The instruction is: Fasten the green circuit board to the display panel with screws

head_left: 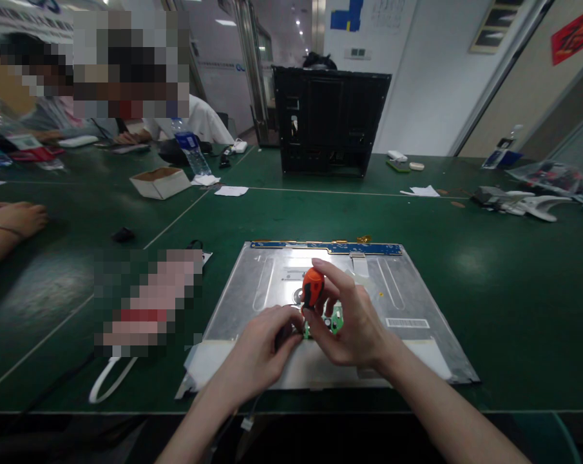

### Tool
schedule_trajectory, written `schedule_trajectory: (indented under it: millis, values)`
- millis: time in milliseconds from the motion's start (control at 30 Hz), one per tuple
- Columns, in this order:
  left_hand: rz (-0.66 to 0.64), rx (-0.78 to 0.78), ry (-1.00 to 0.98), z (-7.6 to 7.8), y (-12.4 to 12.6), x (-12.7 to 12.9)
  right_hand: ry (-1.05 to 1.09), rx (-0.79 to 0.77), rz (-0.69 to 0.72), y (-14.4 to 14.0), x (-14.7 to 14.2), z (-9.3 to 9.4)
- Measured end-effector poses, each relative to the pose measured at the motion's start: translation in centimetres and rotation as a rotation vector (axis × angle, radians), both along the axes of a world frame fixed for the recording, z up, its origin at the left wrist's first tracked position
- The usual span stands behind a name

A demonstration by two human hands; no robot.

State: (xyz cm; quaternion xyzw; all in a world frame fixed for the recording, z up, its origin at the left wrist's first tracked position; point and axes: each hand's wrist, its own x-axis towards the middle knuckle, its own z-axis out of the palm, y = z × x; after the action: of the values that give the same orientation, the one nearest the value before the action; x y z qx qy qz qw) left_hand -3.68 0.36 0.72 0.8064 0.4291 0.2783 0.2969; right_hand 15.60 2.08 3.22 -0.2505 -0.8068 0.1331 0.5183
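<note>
Orange-black screwdriver (314, 283), stubby, rounded, right grip (356, 325) holding it, left grip (265, 341) unclear

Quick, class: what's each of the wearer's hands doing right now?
Left hand: fingers curled by the green circuit board; grip cannot be told.
Right hand: holding an orange-handled tool.

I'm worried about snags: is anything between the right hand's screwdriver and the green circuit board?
Nothing visible, though the tip of the screwdriver is unclear; the left hand is beside the green circuit board.
</note>
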Motion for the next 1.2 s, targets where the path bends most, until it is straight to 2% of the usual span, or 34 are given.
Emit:
schedule_trajectory:
  millis: [333,1000,1200]
  values:
    - [-0.002,0.020,0.025,0.58,-0.20,0.25,-0.012,0.002,-0.023,0.01,-0.07,-0.23]
    - [-0.021,0.021,-0.016,0.49,-0.26,0.28,0.007,0.066,-0.071,0.37,-0.26,-0.27]
    - [0.000,0.019,0.004,0.38,-0.20,0.17,-0.028,0.017,-0.048,-0.06,-0.14,-0.02]
